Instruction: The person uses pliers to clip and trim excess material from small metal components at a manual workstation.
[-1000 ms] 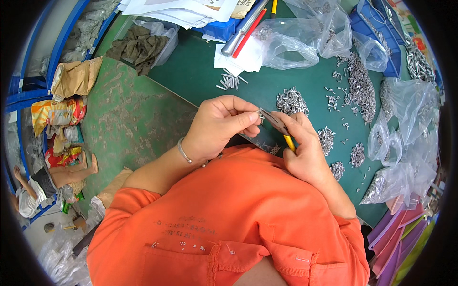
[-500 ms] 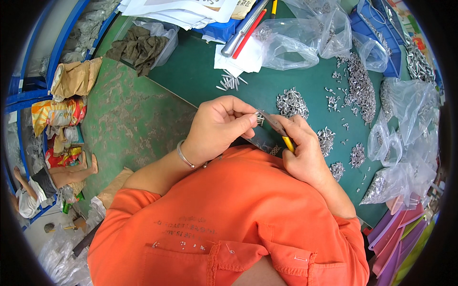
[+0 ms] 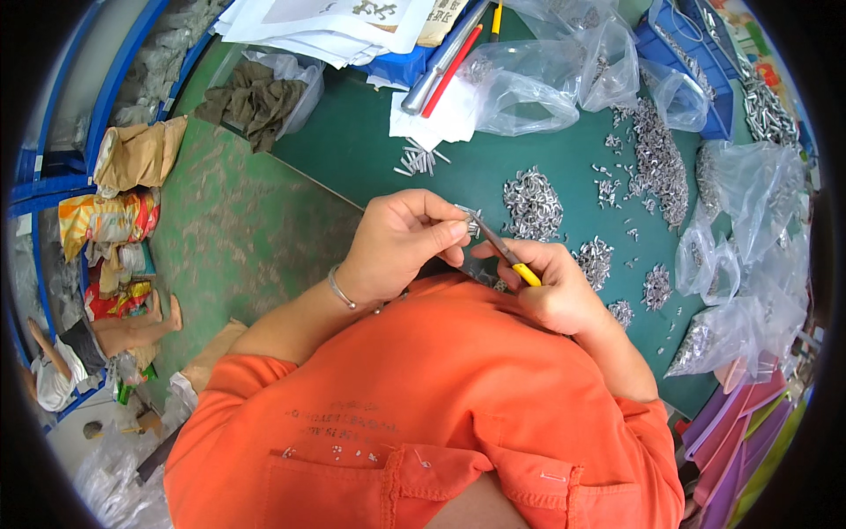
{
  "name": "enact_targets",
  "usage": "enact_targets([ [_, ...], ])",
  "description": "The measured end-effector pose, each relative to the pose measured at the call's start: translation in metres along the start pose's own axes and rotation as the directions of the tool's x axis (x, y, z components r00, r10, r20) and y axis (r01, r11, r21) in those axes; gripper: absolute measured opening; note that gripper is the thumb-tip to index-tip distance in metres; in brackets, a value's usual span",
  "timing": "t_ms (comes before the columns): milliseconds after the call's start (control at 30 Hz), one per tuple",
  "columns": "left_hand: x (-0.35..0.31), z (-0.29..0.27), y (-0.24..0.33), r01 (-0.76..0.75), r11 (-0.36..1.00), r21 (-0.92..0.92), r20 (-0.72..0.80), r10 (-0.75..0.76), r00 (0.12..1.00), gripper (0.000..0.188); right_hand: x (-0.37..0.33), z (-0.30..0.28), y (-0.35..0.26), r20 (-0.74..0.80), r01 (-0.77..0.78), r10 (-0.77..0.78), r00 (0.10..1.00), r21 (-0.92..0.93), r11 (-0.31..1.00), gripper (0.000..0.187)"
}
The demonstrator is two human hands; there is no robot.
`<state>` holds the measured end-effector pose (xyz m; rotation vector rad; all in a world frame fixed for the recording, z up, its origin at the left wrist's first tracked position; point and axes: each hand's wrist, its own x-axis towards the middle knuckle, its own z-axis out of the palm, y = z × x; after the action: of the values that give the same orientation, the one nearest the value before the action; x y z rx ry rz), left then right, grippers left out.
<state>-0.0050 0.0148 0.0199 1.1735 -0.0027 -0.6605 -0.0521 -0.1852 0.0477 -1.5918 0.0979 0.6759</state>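
Observation:
My left hand is closed in a pinch over the table's near edge, a bracelet at its wrist. Between its thumb and fingers is a small silvery metal part, partly hidden. My right hand grips a tool with a yellow handle and a grey tapered metal end; its exact kind cannot be made out. The tool's tip touches or nearly touches the part at my left fingertips. Just beyond my hands lies a heap of small curved metal pieces, with a smaller heap beside my right hand.
Short metal pins lie near white paper on the green table. A red-and-steel tool rests behind them. Clear plastic bags, a long pile of pieces and a blue bin stand to the right.
My right hand has shifted slightly left and down, and the tool has turned to a steeper slant. My left hand keeps its pinch. The whole view has moved a little.

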Motion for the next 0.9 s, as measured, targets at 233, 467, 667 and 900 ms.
enact_targets([
  [233, 0.003, 0.012, 0.009, 0.024, 0.985, 0.171, -0.002, -0.024, 1.000, 0.004, 0.014, 0.004, -0.006, -0.281, 0.359, -0.393, 0.875, -0.167, 0.918, 0.017],
  [467, 0.008, 0.020, 0.016, 0.050, 0.997, 0.067, 0.138, -0.059, 0.989, 0.013, 0.013, -0.014, -0.009, -0.364, 0.432, -0.474, 0.802, -0.196, 0.880, 0.015],
  [667, 0.015, 0.000, 0.010, -0.113, 0.974, 0.197, -0.062, 0.127, 0.990, 0.011, 0.005, -0.196, -0.055, -0.927, 0.498, -0.330, 0.178, -0.205, 0.843, 0.011],
  [900, 0.009, -0.014, 0.013, -0.148, 0.930, 0.336, -0.189, 0.220, 0.957, 0.006, 0.024, -0.383, -0.032, -0.987, 0.544, 0.050, 0.154, 0.127, 0.829, 0.008],
])
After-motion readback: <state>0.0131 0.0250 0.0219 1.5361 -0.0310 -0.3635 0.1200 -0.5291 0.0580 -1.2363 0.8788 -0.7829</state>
